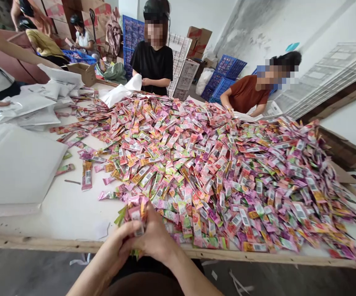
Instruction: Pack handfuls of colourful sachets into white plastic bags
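Note:
Both my hands are together just above the table's front edge, wrapped round one bundle of colourful stick sachets (135, 209). My left hand (124, 238) grips the bundle from the left, its thumb lying across the printed fronts. From the right, my right hand (153, 236) closes on the same bundle, its fingers partly hidden. Green and pink sachet ends stick out above and below my fingers. Just beyond lies a wide heap of similar sachets (178, 164), pink, orange, green and purple, many showing barcodes. One loose sachet (87, 175) lies apart, left of the heap.
A stack of large white sheets or bags (17, 164) covers the table's left side. Behind it lie filled white plastic bags (31, 105), with another person's arm there. Two people (153, 61) (252, 94) work across the table. Blue crates (224, 78) stand behind them.

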### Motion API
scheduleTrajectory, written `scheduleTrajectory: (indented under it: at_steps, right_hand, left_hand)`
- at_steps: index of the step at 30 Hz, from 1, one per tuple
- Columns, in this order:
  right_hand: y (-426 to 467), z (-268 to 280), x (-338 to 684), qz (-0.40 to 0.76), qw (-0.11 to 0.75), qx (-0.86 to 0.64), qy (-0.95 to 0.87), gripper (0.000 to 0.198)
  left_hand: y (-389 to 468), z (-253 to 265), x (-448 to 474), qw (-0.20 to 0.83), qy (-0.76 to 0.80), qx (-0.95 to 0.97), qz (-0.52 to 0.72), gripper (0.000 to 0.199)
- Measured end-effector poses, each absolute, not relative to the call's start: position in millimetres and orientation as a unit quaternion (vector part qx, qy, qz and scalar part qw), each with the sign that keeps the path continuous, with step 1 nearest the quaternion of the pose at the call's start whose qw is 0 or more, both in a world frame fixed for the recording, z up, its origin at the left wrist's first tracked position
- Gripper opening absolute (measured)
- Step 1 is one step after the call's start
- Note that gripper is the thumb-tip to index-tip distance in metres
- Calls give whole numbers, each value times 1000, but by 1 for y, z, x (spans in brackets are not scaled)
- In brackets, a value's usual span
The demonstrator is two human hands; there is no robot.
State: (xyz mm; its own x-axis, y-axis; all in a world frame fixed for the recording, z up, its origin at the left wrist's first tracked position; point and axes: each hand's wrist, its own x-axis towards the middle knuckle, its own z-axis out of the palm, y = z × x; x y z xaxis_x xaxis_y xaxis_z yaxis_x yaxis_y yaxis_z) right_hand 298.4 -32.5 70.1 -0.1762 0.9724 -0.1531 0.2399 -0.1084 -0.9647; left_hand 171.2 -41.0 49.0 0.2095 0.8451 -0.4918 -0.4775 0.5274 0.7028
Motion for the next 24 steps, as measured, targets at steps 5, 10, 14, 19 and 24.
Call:
scheduleTrajectory:
  at_steps: [5,10,14,19,24]
  right_hand:
    - [-29,56,306,643,354,-489,-472,47]
    - [-34,38,316,614,382,-538,-433,29]
    - [-41,24,341,580,429,-547,-425,30]
    - [-54,33,355,579,455,-540,-408,34]
    - [-60,43,371,555,472,-580,-364,32]
  left_hand:
    - [-55,51,168,816,310,246,421,54]
    - [-10,51,93,425,527,692,252,33]
    - [36,79,-37,185,668,698,183,19]
    - [51,86,-131,89,663,737,99,45]
    - [54,46,-160,7,630,776,38,53]
